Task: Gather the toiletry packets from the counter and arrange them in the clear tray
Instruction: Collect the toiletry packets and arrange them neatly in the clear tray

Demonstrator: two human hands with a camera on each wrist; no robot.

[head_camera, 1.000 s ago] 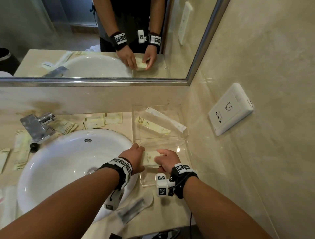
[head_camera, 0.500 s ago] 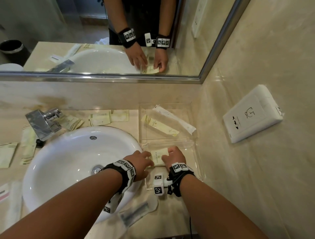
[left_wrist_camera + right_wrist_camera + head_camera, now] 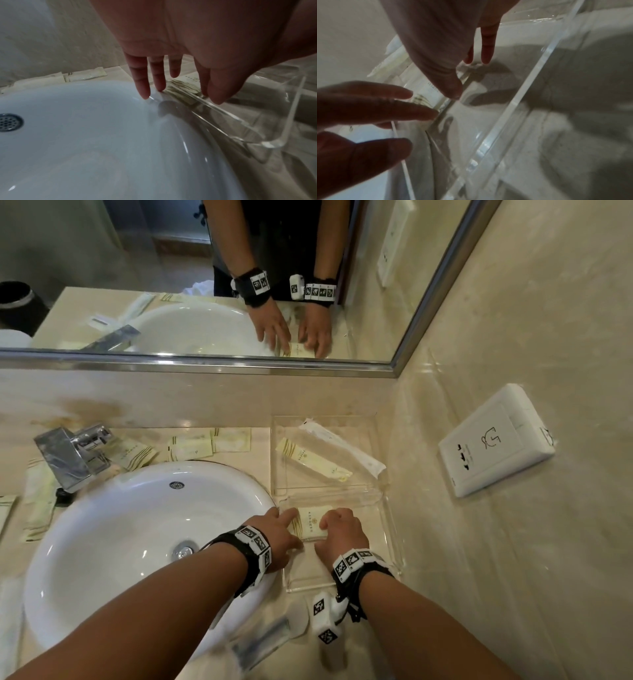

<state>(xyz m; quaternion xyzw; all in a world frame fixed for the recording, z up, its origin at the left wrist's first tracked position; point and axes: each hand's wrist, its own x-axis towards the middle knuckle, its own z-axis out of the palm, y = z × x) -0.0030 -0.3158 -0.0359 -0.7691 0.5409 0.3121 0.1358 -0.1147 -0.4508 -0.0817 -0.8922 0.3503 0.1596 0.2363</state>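
The clear tray [image 3: 393,529] stands right of the sink and has two compartments. A small cream packet [image 3: 311,524] lies flat in the near one. My left hand [image 3: 274,530] touches its left edge with straight fingers, and my right hand [image 3: 342,529] touches its right edge. In the left wrist view the left hand's fingers [image 3: 142,81] point down at the packet [image 3: 184,86] by the tray wall [image 3: 291,108]. The right wrist view has the right thumb [image 3: 448,86] on the packet [image 3: 426,86]. The far compartment holds a long cream packet [image 3: 311,458] and a white sachet [image 3: 342,448].
More cream packets [image 3: 190,447] lie on the counter behind the white basin [image 3: 137,542], beside the chrome tap [image 3: 68,453] and along the left edge [image 3: 39,501]. A clear-wrapped item [image 3: 267,642] lies at the counter's front. A wall socket [image 3: 496,440] sits on the right wall.
Both hands have carried the cream packet a little further into the near compartment. It now lies flat, and the fingers have straightened at its two sides.
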